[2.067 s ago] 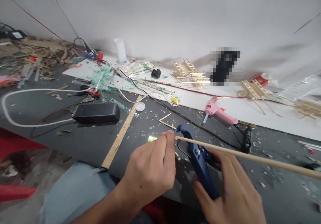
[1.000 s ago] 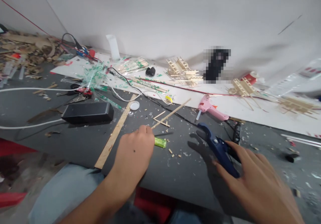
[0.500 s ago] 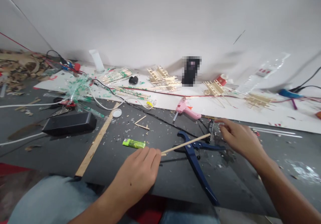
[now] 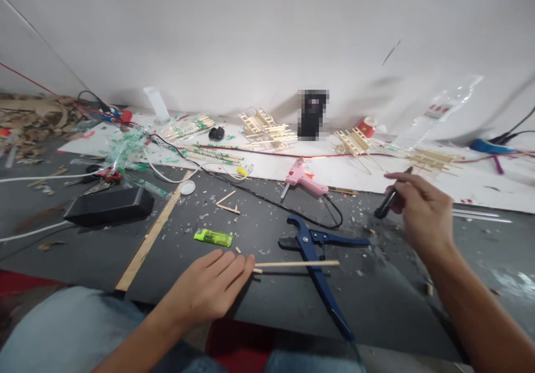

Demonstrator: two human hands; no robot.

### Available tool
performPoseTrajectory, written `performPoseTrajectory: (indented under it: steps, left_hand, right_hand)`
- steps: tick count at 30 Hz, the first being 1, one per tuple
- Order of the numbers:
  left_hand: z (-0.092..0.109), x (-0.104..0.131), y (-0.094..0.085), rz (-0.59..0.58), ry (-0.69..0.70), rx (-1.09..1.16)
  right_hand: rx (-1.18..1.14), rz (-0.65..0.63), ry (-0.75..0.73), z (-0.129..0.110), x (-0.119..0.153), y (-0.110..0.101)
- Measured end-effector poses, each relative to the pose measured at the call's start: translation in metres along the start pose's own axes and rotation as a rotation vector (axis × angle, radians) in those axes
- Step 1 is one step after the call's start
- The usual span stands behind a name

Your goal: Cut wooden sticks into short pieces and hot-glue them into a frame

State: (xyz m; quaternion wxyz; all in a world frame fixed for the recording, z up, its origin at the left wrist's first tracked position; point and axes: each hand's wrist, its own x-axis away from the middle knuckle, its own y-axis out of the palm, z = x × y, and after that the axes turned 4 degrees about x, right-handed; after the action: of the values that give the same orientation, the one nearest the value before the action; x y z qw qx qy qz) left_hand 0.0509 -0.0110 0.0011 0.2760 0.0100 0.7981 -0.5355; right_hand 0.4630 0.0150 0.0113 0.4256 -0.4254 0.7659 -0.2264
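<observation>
My left hand (image 4: 213,286) is closed on a thin wooden stick (image 4: 298,264) and a shorter piece beside it, low over the dark table. The long stick points right, across the blue pipe cutter (image 4: 313,261). Over on the right, my right hand (image 4: 422,206) holds a black marker (image 4: 390,200) between its fingers, tilted, its thick end low near the table. A green lighter (image 4: 214,237) lies behind my left hand. The pink glue gun (image 4: 305,178) rests behind the cutter.
Small wooden cart models (image 4: 267,127) stand on a white board (image 4: 271,166) along the wall. At left are a black box (image 4: 109,206), a flat wooden strip (image 4: 154,231), scissors (image 4: 102,180) and cables. Two short sticks (image 4: 228,208) lie behind the lighter.
My right hand has picked up the black marker and moved right with it. My left hand has shifted a little left and down, and its stick has turned nearly level.
</observation>
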Motion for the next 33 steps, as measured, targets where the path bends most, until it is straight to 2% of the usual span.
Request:
performPoseTrajectory:
  steps: [2, 5, 6, 7, 9, 11, 12, 15, 19, 23, 27, 30, 33]
  left_hand:
    - [-0.002, 0.004, 0.002, -0.015, -0.021, -0.021]
    - [0.001, 0.009, 0.001, -0.044, -0.05, -0.034]
    - [0.003, 0.009, 0.0, -0.061, -0.055, -0.029]
    - [0.004, 0.008, -0.001, -0.08, -0.06, -0.02]
    - [0.006, 0.006, -0.001, -0.122, -0.081, 0.003]
    - [0.006, 0.004, -0.001, -0.142, -0.108, 0.023]
    - [0.006, 0.004, 0.0, -0.143, -0.123, 0.035]
    - [0.004, 0.005, 0.002, -0.128, -0.154, 0.07]
    - [0.005, 0.009, 0.001, -0.153, -0.172, 0.096]
    - [0.008, 0.011, -0.003, -0.089, -0.18, 0.154]
    - [0.008, 0.014, -0.005, -0.069, -0.286, 0.349]
    - [0.009, 0.021, -0.004, -0.057, -0.398, 0.49]
    - [0.013, 0.025, -0.006, -0.102, -0.516, 0.573]
  right_hand:
    - [-0.194, -0.065, 0.05, -0.012, 0.005, -0.01]
    - [-0.564, -0.235, 0.115, -0.05, 0.035, -0.012]
    - [-0.555, -0.252, 0.069, -0.064, 0.049, -0.008]
    - [-0.47, -0.391, -0.016, -0.076, 0.063, -0.003]
    - [-0.232, -0.49, -0.275, -0.092, 0.088, 0.012]
    - [-0.048, -0.495, -0.423, -0.095, 0.102, 0.028]
    - [0.008, -0.483, -0.443, -0.092, 0.104, 0.035]
    - [0.083, -0.47, -0.385, -0.074, 0.098, 0.045]
    - [0.107, -0.428, -0.385, -0.063, 0.087, 0.036]
    - [0.006, -0.417, -0.516, -0.088, 0.086, 0.027]
    - [-0.059, -0.574, -0.613, -0.119, 0.094, 0.044]
    - [-0.094, -0.719, -0.545, -0.126, 0.1, 0.062]
    - [-0.153, -0.792, -0.448, -0.12, 0.103, 0.07]
